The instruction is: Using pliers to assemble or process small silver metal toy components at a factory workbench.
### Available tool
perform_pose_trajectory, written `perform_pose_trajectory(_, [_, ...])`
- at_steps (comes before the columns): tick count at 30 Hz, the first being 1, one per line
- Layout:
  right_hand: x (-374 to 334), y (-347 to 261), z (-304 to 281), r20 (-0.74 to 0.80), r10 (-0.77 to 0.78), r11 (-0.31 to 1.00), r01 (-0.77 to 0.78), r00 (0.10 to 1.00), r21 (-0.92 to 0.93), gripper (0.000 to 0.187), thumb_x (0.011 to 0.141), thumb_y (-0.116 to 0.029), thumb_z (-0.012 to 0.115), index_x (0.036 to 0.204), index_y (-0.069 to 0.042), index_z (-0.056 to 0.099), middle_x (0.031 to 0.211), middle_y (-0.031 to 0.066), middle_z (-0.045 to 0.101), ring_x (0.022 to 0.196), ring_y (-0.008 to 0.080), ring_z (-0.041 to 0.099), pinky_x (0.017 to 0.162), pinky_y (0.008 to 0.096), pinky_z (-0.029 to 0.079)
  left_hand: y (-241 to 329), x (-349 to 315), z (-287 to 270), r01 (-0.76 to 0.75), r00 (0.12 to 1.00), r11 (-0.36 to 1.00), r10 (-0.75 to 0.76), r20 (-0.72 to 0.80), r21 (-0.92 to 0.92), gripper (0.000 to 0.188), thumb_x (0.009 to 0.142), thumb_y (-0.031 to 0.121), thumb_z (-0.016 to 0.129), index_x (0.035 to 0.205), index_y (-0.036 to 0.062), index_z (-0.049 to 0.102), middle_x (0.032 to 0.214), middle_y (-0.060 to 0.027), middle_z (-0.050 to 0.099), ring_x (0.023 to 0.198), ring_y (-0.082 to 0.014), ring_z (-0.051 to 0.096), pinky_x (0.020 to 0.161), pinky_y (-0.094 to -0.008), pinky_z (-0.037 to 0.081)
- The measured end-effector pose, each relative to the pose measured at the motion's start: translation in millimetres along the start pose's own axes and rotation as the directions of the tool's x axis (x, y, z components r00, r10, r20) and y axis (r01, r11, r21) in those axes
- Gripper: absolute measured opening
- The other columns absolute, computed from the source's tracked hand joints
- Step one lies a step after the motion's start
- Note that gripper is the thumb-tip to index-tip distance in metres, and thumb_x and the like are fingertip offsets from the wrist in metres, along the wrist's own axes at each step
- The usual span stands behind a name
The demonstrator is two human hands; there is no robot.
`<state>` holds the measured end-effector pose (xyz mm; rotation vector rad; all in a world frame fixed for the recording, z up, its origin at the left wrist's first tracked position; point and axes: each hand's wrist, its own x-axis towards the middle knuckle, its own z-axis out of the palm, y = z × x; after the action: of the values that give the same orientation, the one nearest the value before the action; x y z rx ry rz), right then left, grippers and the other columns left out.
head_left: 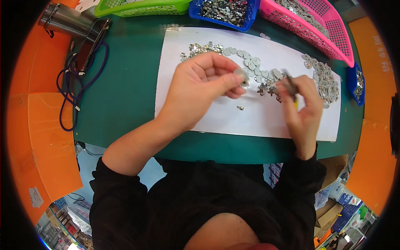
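My left hand (200, 81) is closed over the white sheet (212, 121), pinching a small grey flat piece (244, 78) between thumb and fingertips. Held in my right hand (304, 106) is a dark slim tool (290, 83) with a bit of yellow showing; motion blur hides its exact kind. Grey flat pieces (252, 62) lie in a curved band beyond my left fingertips. Small shiny metal parts (204, 49) are heaped behind that hand, and more metal parts (266, 88) sit between the two hands. One loose metal part (240, 108) rests nearer to me.
Along the far edge stand a green basket (143, 9), a blue tray (246, 23) of metal parts and a pink basket (333, 48). A pile of grey pieces (327, 85) lies at right, beside a small blue tray (355, 79). At left are a steel tumbler (68, 21) and a dark cord (87, 87).
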<state>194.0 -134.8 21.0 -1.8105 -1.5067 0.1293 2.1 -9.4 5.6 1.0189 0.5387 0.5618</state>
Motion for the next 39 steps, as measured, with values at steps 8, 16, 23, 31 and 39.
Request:
perform_pose_trajectory(8, [-4,-4,9,0.117,-0.141,0.956,0.166,0.983,-0.243,0.022,0.068,0.0,0.074,0.088,-0.003,0.066,0.074,0.0077,0.053,0.072,0.0251,0.049,0.064,0.0342,0.04,1,-2,0,0.062,0.998,0.995,-0.062,-0.001,-0.083,0.015,0.092,0.007,0.065,0.105,0.0011,0.06,0.09,-0.0094,0.068,0.078,-0.017,0.069,0.072,-0.0295,0.057])
perform_pose_trajectory(16, [-4,-15,2,0.055,-0.022,0.999,0.02,0.998,0.037,0.011,0.077,0.002,0.071,0.087,0.001,0.065,0.08,0.0071,0.058,0.075,0.0188,0.053,0.069,0.0283,0.04,-1,-5,4,0.116,0.99,0.993,-0.113,0.083,-0.027,0.013,0.089,0.003,0.067,0.099,-0.0013,0.062,0.088,-0.0099,0.069,0.077,-0.016,0.069,0.072,-0.0283,0.057])
perform_pose_trajectory(23, [-4,-32,3,0.126,0.025,0.985,-0.046,0.992,0.166,0.007,0.081,0.001,0.068,0.087,0.001,0.065,0.082,0.0059,0.057,0.076,0.0138,0.052,0.07,0.0242,0.039,0,-9,8,0.131,0.981,0.99,-0.136,0.138,0.045,0.016,0.088,0.0,0.068,0.101,-0.0024,0.061,0.088,-0.0096,0.068,0.078,-0.0158,0.069,0.071,-0.0266,0.057])
perform_pose_trajectory(31, [-4,-27,-1,0.205,0.119,0.928,-0.182,0.971,0.325,0.009,0.078,0.0,0.07,0.086,0.001,0.066,0.078,0.0054,0.059,0.073,0.0138,0.052,0.068,0.0259,0.04,6,-12,13,0.117,0.982,0.991,-0.126,0.139,0.069,0.024,0.086,-0.004,0.068,0.109,-0.0034,0.06,0.092,-0.0092,0.067,0.083,-0.0151,0.069,0.076,-0.027,0.058])
perform_pose_trajectory(39, [-2,-27,-3,0.297,0.177,0.832,-0.304,0.938,0.465,0.008,0.081,-0.005,0.072,0.086,0.0,0.069,0.078,0.006,0.064,0.072,0.0134,0.055,0.068,0.026,0.042,3,-13,12,0.065,0.978,0.99,-0.088,0.188,0.125,0.033,0.085,-0.006,0.067,0.117,-0.0053,0.06,0.094,-0.0103,0.066,0.087,-0.0153,0.068,0.08,-0.0283,0.059])
